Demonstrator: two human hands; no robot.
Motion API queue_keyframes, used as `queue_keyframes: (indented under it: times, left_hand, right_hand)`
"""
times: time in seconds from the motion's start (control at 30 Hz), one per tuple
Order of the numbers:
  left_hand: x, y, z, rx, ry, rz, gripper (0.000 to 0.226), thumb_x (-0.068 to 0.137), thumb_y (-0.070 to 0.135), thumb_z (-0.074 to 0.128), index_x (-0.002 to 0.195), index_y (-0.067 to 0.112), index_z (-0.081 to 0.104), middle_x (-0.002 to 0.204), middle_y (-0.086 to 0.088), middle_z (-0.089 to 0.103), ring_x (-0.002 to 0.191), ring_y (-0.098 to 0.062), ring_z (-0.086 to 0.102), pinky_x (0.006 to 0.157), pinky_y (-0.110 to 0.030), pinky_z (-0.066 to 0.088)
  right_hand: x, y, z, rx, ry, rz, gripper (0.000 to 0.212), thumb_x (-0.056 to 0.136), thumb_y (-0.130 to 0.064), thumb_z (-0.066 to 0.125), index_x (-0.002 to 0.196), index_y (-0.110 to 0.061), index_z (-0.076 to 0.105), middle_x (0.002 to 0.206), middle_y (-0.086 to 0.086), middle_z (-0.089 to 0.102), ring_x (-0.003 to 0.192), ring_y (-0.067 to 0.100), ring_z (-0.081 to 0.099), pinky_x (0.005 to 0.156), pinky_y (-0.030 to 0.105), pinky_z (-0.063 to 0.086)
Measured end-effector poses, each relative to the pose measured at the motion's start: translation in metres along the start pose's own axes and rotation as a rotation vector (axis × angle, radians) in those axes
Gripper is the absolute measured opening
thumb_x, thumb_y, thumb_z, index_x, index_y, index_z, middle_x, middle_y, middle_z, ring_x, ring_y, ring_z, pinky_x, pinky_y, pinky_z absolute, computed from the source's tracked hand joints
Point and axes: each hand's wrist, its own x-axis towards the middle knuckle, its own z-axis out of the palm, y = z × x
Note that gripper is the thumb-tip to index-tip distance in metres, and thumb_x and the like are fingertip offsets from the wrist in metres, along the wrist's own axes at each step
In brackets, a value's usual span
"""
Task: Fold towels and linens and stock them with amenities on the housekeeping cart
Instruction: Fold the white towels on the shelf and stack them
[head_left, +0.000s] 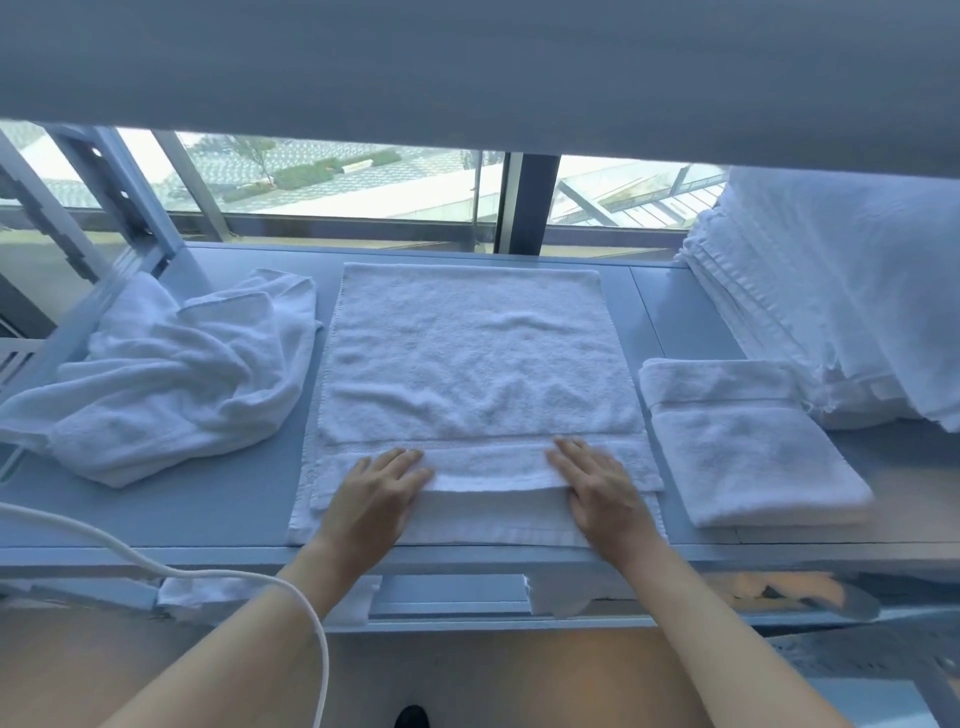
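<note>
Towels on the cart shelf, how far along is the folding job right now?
Done: one folded towel lies at the right, beside a tall stack of folded linens. In hand: the left hand and right hand press flat on the near edge of the spread towel, only partly folded. Left: the crumpled towels at the left remain unfolded. No amenities are visible.

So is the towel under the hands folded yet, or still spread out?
Partly folded: the middle towel lies flat on the shelf, doubled over, with two edges stepped near the hands.
</note>
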Motion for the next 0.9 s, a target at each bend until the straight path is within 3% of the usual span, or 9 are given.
queue_keyframes:
  times: [0.13,0.2,0.33,0.47,0.57,0.67,0.8,0.9]
  left_hand:
    - [-0.035,-0.036,-0.016,-0.045,0.092,-0.151,0.041,0.089,0.011,0.043,0.113,0.015,0.077,0.125,-0.005,0.072,0.114,-0.029,0.068,0.091,-0.039,0.055]
    - [-0.038,-0.039,-0.022,-0.095,0.098,-0.224,0.036,0.092,0.005,0.05,0.113,0.013,0.077,0.124,-0.004,0.072,0.115,-0.029,0.069,0.09,-0.041,0.058]
    - [-0.018,-0.039,-0.046,-0.197,0.158,-0.296,0.036,0.09,-0.008,0.067,0.116,0.015,0.077,0.125,-0.002,0.072,0.116,-0.027,0.068,0.09,-0.043,0.058]
    - [-0.017,-0.047,-0.075,-0.24,0.257,-0.272,0.038,0.091,-0.007,0.066,0.118,0.017,0.077,0.126,0.001,0.072,0.119,-0.018,0.064,0.098,-0.032,0.051]
    - [-0.04,-0.046,-0.074,-0.229,0.266,-0.23,0.036,0.092,-0.007,0.065,0.118,0.015,0.077,0.127,-0.001,0.071,0.121,-0.02,0.065,0.102,-0.036,0.051]
    - [-0.076,-0.041,-0.051,-0.237,0.19,-0.277,0.035,0.092,0.001,0.056,0.117,0.013,0.077,0.129,-0.003,0.069,0.122,-0.027,0.065,0.101,-0.041,0.052]
    - [-0.116,-0.036,-0.017,-0.285,0.123,-0.311,0.039,0.091,0.001,0.054,0.123,0.011,0.074,0.139,-0.005,0.062,0.135,-0.033,0.055,0.107,-0.056,0.047]
    - [-0.111,-0.038,-0.009,-0.297,0.14,-0.332,0.041,0.091,0.005,0.051,0.125,0.013,0.073,0.142,-0.004,0.061,0.139,-0.028,0.051,0.109,-0.053,0.046]
  right_hand:
    - [-0.025,0.05,-0.016,-0.012,0.12,0.131,0.057,0.085,0.019,0.059,0.137,-0.004,0.064,0.144,0.013,0.061,0.135,0.034,0.056,0.113,0.049,0.044]
    - [-0.026,0.055,-0.023,0.0,0.12,0.144,0.052,0.087,0.018,0.058,0.134,-0.004,0.067,0.14,0.012,0.064,0.132,0.032,0.059,0.109,0.045,0.048]
    - [-0.008,0.045,-0.051,0.025,0.206,0.225,0.038,0.091,0.009,0.062,0.121,-0.01,0.073,0.122,0.008,0.074,0.106,0.034,0.072,0.08,0.042,0.058]
    - [-0.012,0.035,-0.079,0.028,0.319,0.215,0.036,0.091,0.006,0.066,0.12,-0.013,0.074,0.118,0.005,0.076,0.101,0.032,0.074,0.076,0.042,0.061]
    - [-0.041,0.024,-0.078,0.016,0.316,0.189,0.04,0.088,0.007,0.069,0.12,-0.017,0.074,0.116,0.001,0.077,0.099,0.028,0.073,0.073,0.04,0.061]
    - [-0.081,0.016,-0.051,0.041,0.217,0.161,0.043,0.085,0.01,0.071,0.119,-0.016,0.074,0.116,0.001,0.076,0.103,0.024,0.073,0.079,0.038,0.061]
    - [-0.124,0.01,-0.012,0.082,0.144,0.134,0.055,0.083,0.017,0.07,0.131,-0.011,0.071,0.141,-0.001,0.064,0.133,0.019,0.058,0.105,0.041,0.053]
    - [-0.116,0.016,-0.008,0.107,0.142,0.155,0.054,0.086,0.014,0.068,0.134,-0.013,0.069,0.144,-0.002,0.06,0.138,0.016,0.052,0.113,0.04,0.045]
